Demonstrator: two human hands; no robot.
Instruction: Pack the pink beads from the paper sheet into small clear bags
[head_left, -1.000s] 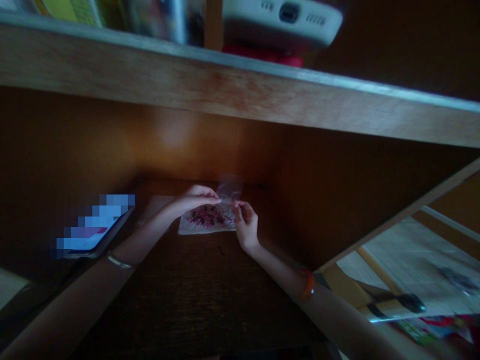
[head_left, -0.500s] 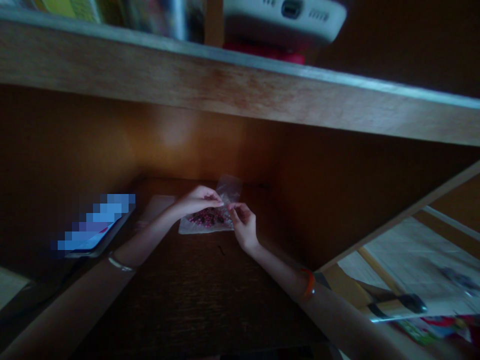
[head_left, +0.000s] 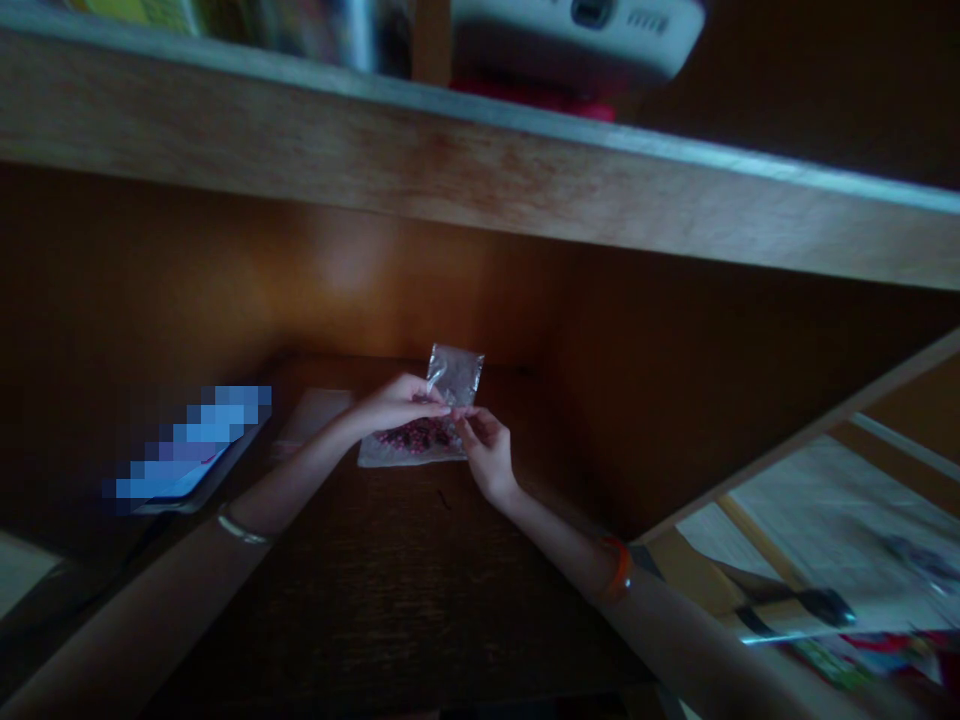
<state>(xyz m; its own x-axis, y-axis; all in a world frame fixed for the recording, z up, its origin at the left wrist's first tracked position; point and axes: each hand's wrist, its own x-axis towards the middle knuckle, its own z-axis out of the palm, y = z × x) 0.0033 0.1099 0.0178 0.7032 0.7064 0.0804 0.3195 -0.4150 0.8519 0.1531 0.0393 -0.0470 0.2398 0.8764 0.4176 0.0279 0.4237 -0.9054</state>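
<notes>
Pinching a small clear plastic bag [head_left: 454, 375] upright between them, the left hand [head_left: 397, 403] and right hand [head_left: 486, 450] meet at its lower edge, fingertips nearly touching. The left hand's fingers are curled closed around the edge, and the right thumb and forefinger are pressed together on it. The bag stands just above and overlapping a flat whitish packet [head_left: 412, 452] of pink beads [head_left: 409, 436], which lies on a dark wooden desk [head_left: 390, 590] under both hands. Left of the packet sits a pale card [head_left: 311, 420], and beyond it lies a smartphone [head_left: 187, 450] with a pixelated screen. A metal bangle [head_left: 238, 530] circles the left wrist, and an orange bracelet [head_left: 616, 567] circles the right. A light wooden shelf edge [head_left: 450, 160] runs across above the desk.
</notes>
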